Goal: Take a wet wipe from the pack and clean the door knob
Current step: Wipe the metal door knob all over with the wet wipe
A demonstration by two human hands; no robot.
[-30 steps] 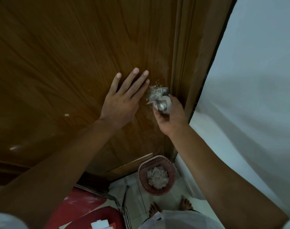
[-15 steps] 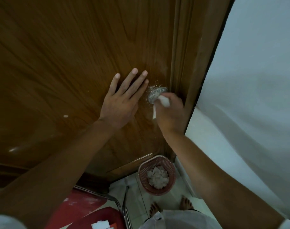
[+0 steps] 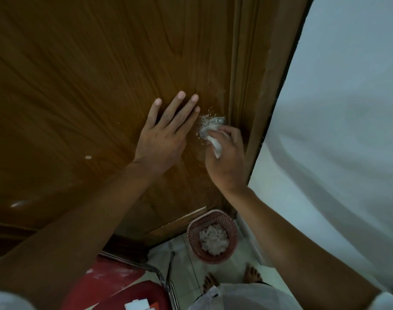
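A metal door knob [image 3: 210,124] sits near the right edge of a brown wooden door [image 3: 90,86], with white specks on the wood around it. My right hand [image 3: 228,157] is closed over the knob from below, holding a white wet wipe [image 3: 215,146] against it; most of the knob is hidden by the fingers. My left hand [image 3: 163,139] lies flat on the door just left of the knob, fingers spread. At the bottom edge a white item [image 3: 137,304], perhaps the wipe pack, is partly cut off.
A pink mesh basket [image 3: 230,222] with crumpled white wipes stands on the tiled floor below the knob. A red chair [image 3: 115,287] with a metal frame is at the bottom left. A white wall [image 3: 336,130] fills the right side. My bare feet show below.
My right hand has turned from under the knob, where the knob showed, to over it, and the wipe has shifted around the knob. The left hand has stayed flat on the door.
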